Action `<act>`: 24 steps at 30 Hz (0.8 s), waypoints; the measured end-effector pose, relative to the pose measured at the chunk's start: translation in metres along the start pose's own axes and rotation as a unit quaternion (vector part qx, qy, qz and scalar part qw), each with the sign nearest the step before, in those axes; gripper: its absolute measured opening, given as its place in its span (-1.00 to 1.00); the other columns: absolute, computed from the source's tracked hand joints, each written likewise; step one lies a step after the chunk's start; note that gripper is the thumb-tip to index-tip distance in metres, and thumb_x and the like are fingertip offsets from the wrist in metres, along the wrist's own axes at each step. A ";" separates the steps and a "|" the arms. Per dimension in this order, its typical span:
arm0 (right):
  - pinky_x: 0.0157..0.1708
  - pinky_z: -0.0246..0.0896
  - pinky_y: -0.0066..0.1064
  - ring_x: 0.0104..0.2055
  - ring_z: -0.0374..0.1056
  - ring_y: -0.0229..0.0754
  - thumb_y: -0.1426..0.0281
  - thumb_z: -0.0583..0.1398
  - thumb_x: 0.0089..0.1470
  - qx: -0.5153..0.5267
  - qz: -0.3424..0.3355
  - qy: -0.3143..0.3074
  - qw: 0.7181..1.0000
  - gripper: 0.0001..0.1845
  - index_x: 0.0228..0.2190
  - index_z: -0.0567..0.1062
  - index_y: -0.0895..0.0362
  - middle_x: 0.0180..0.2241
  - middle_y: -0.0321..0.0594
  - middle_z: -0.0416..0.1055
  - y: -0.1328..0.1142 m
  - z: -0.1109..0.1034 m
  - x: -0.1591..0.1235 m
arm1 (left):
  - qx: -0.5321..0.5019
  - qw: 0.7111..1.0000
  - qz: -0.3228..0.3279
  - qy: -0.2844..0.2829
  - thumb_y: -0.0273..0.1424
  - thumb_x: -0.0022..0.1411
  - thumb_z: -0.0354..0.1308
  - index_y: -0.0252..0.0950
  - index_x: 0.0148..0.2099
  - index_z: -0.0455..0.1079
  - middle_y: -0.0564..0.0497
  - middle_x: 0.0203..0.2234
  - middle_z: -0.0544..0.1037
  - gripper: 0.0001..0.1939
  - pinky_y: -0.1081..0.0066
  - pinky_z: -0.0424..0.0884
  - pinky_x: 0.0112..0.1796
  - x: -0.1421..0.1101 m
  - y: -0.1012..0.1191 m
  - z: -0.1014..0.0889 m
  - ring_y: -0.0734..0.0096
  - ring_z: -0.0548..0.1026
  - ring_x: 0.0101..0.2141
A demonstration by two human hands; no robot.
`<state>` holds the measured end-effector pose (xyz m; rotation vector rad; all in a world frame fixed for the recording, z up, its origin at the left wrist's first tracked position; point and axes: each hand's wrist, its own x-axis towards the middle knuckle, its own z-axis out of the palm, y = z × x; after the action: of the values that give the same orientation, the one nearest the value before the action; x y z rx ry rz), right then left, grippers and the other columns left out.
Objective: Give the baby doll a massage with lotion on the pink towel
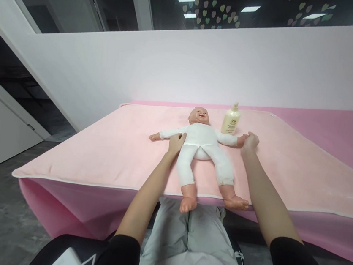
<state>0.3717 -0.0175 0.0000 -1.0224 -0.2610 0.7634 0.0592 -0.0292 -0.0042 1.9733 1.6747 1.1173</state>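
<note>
A baby doll (202, 136) with a white cloth body lies face up on a pale pink towel (107, 150), its arms spread and its feet over the front edge. My left hand (177, 143) rests against the side of the doll's torso, under its outstretched arm; how its fingers close there is partly hidden. My right hand (251, 142) is closed around the doll's small hand (242, 140) on the right side. Just behind that arm stands a pale yellow pump bottle (230, 120), upright, touched by neither hand.
Under the towel a darker pink cloth (342, 134) covers the table and hangs down in front. A white wall (203, 67) with glass above it rises behind. My legs (171, 230) are below the front edge, and a white device (68, 261) with a cable lies at lower left.
</note>
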 end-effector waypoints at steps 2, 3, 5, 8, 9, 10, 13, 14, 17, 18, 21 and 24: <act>-0.55 0.18 -0.55 -0.54 0.20 -0.35 0.55 0.06 -0.07 -0.059 -0.035 0.059 0.996 -0.88 -0.53 0.30 0.10 -0.59 -0.41 0.24 0.001 -0.001 0.000 | -0.029 1.000 -0.002 0.008 -0.13 0.29 -0.12 -0.34 -0.42 0.42 -0.04 -0.50 0.52 -0.54 0.40 0.22 -0.37 0.001 0.000 0.003 0.36 0.42 -0.42; -0.54 0.18 -0.55 -0.54 0.21 -0.35 0.58 0.06 -0.10 -0.074 -0.036 0.081 0.993 -0.86 -0.53 0.33 0.11 -0.60 -0.41 0.26 0.001 -0.001 0.000 | -0.041 0.999 -0.004 0.011 -0.13 0.28 -0.11 -0.34 -0.42 0.41 -0.02 -0.52 0.50 -0.55 0.41 0.22 -0.37 0.001 0.000 0.004 0.38 0.40 -0.43; -0.52 0.19 -0.55 -0.53 0.22 -0.35 0.62 0.05 -0.15 -0.094 -0.032 0.096 0.990 -0.81 -0.54 0.39 0.13 -0.61 -0.40 0.28 0.002 -0.001 -0.001 | -0.056 0.998 -0.012 0.015 -0.14 0.27 -0.09 -0.33 -0.43 0.39 0.01 -0.54 0.47 -0.57 0.41 0.21 -0.38 0.001 0.000 0.006 0.40 0.37 -0.45; -0.49 0.21 -0.53 -0.52 0.23 -0.34 0.64 0.06 -0.18 -0.114 -0.040 0.104 0.987 -0.78 -0.55 0.42 0.14 -0.62 -0.39 0.28 0.002 -0.002 -0.001 | -0.063 0.998 -0.015 0.014 -0.15 0.27 -0.08 -0.33 -0.41 0.39 0.01 -0.51 0.48 -0.60 0.40 0.22 -0.36 0.002 -0.001 0.008 0.40 0.38 -0.44; -0.47 0.22 -0.52 -0.52 0.22 -0.34 0.65 0.06 -0.18 -0.118 -0.047 0.106 0.986 -0.78 -0.56 0.43 0.14 -0.62 -0.39 0.28 0.002 -0.002 -0.001 | -0.064 0.998 -0.014 0.012 -0.15 0.27 -0.08 -0.33 -0.40 0.39 -0.01 -0.49 0.50 -0.60 0.40 0.23 -0.35 0.002 -0.001 0.007 0.39 0.38 -0.42; -0.46 0.23 -0.52 -0.51 0.22 -0.33 0.65 0.07 -0.19 -0.123 -0.054 0.108 0.985 -0.79 -0.57 0.42 0.14 -0.61 -0.39 0.28 0.002 -0.003 -0.001 | -0.064 0.998 -0.013 0.009 -0.15 0.27 -0.08 -0.33 -0.38 0.40 -0.02 -0.47 0.51 -0.60 0.39 0.24 -0.33 0.001 -0.001 0.007 0.38 0.40 -0.41; -0.45 0.24 -0.50 -0.50 0.22 -0.32 0.64 0.09 -0.20 -0.128 -0.066 0.115 0.983 -0.80 -0.60 0.41 0.13 -0.61 -0.39 0.28 0.003 -0.004 -0.001 | -0.058 0.998 -0.012 0.003 -0.16 0.28 -0.09 -0.34 -0.34 0.42 -0.07 -0.41 0.55 -0.60 0.38 0.25 -0.31 0.001 -0.001 0.006 0.36 0.43 -0.37; -0.45 0.25 -0.49 -0.50 0.22 -0.31 0.64 0.09 -0.20 -0.126 -0.065 0.114 0.983 -0.81 -0.60 0.41 0.13 -0.61 -0.38 0.28 0.003 -0.005 -0.001 | -0.054 0.998 -0.014 0.002 -0.16 0.28 -0.09 -0.34 -0.34 0.42 -0.08 -0.40 0.55 -0.60 0.38 0.26 -0.30 0.002 -0.001 0.005 0.35 0.44 -0.36; -0.48 0.25 -0.48 -0.51 0.23 -0.30 0.64 0.11 -0.20 -0.105 -0.049 0.108 0.987 -0.82 -0.58 0.41 0.14 -0.61 -0.37 0.28 0.003 -0.004 0.000 | -0.049 0.999 -0.016 -0.004 -0.15 0.28 -0.09 -0.35 -0.31 0.44 -0.10 -0.37 0.57 -0.58 0.37 0.27 -0.29 0.002 -0.002 0.005 0.34 0.46 -0.35; -0.49 0.25 -0.48 -0.52 0.23 -0.30 0.63 0.11 -0.19 -0.099 -0.038 0.107 0.989 -0.83 -0.58 0.40 0.14 -0.61 -0.37 0.28 0.002 -0.004 0.000 | -0.049 0.999 -0.016 -0.005 -0.15 0.28 -0.10 -0.35 -0.30 0.44 -0.10 -0.36 0.57 -0.58 0.37 0.28 -0.29 0.002 -0.002 0.005 0.33 0.46 -0.34; -0.53 0.24 -0.50 -0.52 0.24 -0.31 0.62 0.13 -0.16 -0.094 -0.002 0.110 0.989 -0.85 -0.60 0.38 0.15 -0.62 -0.36 0.29 0.001 -0.002 0.001 | -0.043 0.999 -0.018 -0.012 -0.14 0.28 -0.12 -0.35 -0.27 0.46 -0.13 -0.31 0.59 -0.56 0.35 0.29 -0.25 0.000 0.000 0.005 0.29 0.48 -0.30; -0.59 0.23 -0.52 -0.52 0.24 -0.32 0.60 0.12 -0.12 -0.084 0.015 0.115 0.990 -0.84 -0.61 0.34 0.14 -0.63 -0.38 0.28 0.000 -0.003 0.002 | 0.006 0.998 -0.059 0.015 -0.14 0.27 -0.12 -0.31 -0.24 0.48 -0.16 -0.26 0.59 -0.57 0.24 0.26 -0.12 -0.001 0.002 0.003 0.17 0.48 -0.17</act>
<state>0.3747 -0.0174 -0.0019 -1.2658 -0.1125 0.6506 0.0623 -0.0301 -0.0054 1.8466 1.7919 1.1018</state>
